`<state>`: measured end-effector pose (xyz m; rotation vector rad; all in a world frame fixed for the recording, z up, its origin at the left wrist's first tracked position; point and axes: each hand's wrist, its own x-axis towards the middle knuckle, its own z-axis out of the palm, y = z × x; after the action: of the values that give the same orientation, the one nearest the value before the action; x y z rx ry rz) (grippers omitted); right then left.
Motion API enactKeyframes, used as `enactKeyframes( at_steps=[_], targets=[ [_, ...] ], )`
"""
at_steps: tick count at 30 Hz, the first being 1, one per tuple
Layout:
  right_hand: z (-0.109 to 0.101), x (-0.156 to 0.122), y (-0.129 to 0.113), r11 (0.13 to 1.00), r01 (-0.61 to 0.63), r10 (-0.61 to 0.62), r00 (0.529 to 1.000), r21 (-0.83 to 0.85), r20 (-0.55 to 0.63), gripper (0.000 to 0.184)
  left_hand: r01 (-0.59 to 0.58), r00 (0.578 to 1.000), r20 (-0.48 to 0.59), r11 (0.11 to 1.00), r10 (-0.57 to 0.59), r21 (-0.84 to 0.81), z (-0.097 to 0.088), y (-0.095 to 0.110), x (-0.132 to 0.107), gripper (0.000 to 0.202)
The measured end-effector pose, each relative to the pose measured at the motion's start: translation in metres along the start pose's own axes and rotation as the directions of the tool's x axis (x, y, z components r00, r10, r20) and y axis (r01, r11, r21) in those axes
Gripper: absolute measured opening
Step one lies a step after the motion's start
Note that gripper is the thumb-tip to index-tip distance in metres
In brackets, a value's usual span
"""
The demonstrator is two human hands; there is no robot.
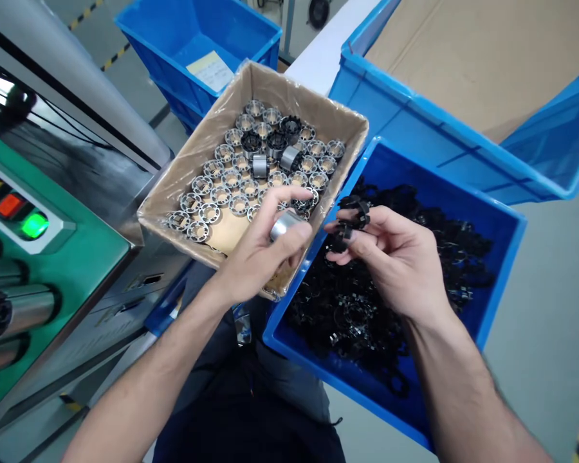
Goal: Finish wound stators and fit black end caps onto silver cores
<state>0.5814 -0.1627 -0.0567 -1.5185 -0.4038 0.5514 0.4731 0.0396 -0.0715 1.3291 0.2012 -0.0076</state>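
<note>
My left hand [270, 247] is closed around a silver metal ring core [285, 226], held over the near right corner of a plastic-lined cardboard box [174, 183]. My right hand [400, 257] pinches black plastic slotted rings [347, 222] between thumb and fingers, above a blue bin [499, 257] full of similar black pieces [352, 315]. Inside the box stand many slotted metal ring cores [231, 177] in rows. Several with black plastic rings fitted [270, 145] lie on top of them, two tipped on their sides. The two hands are apart.
A green machine panel [91, 231] with lit yellow, red and green buttons [35, 225] and metal cylinders [29, 308] is at left. Behind the box is a blue bin holding a paper [211, 71]. A large blue crate [415, 122] with cardboard stands at back right.
</note>
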Motion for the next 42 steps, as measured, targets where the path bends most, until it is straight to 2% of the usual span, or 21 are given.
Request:
enactKeyframes(
  at_steps=[4, 6, 9, 12, 15, 19, 22, 27, 34, 38, 42],
  targets=[
    [0.005, -0.002, 0.0, 1.0, 0.01, -0.01, 0.996, -0.002, -0.084, 0.032, -0.125, 0.992, 0.048, 0.968, 0.117, 0.216, 0.002, 0.001, -0.006, 0.039],
    [0.009, -0.003, 0.0, 0.999, 0.028, -0.026, 0.995, 0.023, -0.098, 0.038, -0.164, 0.986, 0.057, 0.952, 0.155, 0.257, 0.002, 0.003, -0.006, 0.033],
    [0.016, -0.005, -0.002, 0.996, 0.04, -0.037, 0.998, 0.075, -0.045, 0.042, -0.192, 0.98, 0.094, 0.959, 0.175, 0.209, 0.0, 0.003, -0.005, 0.025],
    [0.022, -0.007, -0.003, 0.997, -0.002, 0.0, 1.0, 0.071, 0.029, 0.041, -0.23, 0.97, 0.108, 0.963, 0.216, 0.139, -0.005, 0.002, -0.005, 0.022],
    [0.022, -0.009, -0.002, 0.999, 0.007, -0.008, 1.0, 0.037, 0.009, 0.038, -0.258, 0.964, 0.093, 0.957, 0.248, 0.132, -0.006, -0.001, -0.006, 0.03],
    [0.021, -0.011, 0.0, 0.996, 0.082, -0.084, 0.992, -0.029, -0.096, 0.038, -0.166, 0.983, 0.084, 0.985, 0.162, 0.042, 0.001, -0.003, -0.01, 0.038],
    [0.025, -0.013, 0.002, 0.999, 0.047, -0.046, 0.995, 0.004, -0.093, 0.044, -0.088, 0.993, 0.075, 0.996, 0.086, 0.03, 0.006, -0.002, -0.013, 0.045],
    [0.032, -0.017, 0.004, 0.999, 0.007, -0.002, 0.996, 0.05, -0.086, 0.051, -0.099, 0.992, 0.094, 0.986, 0.086, 0.134, 0.005, 0.001, -0.015, 0.04],
    [0.029, -0.017, 0.007, 0.982, 0.162, -0.168, 0.984, -0.091, -0.06, 0.035, -0.113, 0.987, 0.136, 0.979, 0.09, 0.173, -0.001, 0.0, -0.012, 0.042],
    [0.025, -0.017, 0.01, 0.928, 0.339, -0.343, 0.939, -0.157, 0.002, 0.03, -0.117, 0.981, 0.175, 0.976, 0.085, 0.182, -0.003, 0.0, -0.011, 0.042],
    [0.026, -0.019, 0.012, 0.94, 0.299, -0.304, 0.953, -0.164, -0.005, 0.028, -0.113, 0.977, 0.195, 0.986, 0.087, 0.126, 0.0, -0.001, -0.013, 0.049]
  ],
)
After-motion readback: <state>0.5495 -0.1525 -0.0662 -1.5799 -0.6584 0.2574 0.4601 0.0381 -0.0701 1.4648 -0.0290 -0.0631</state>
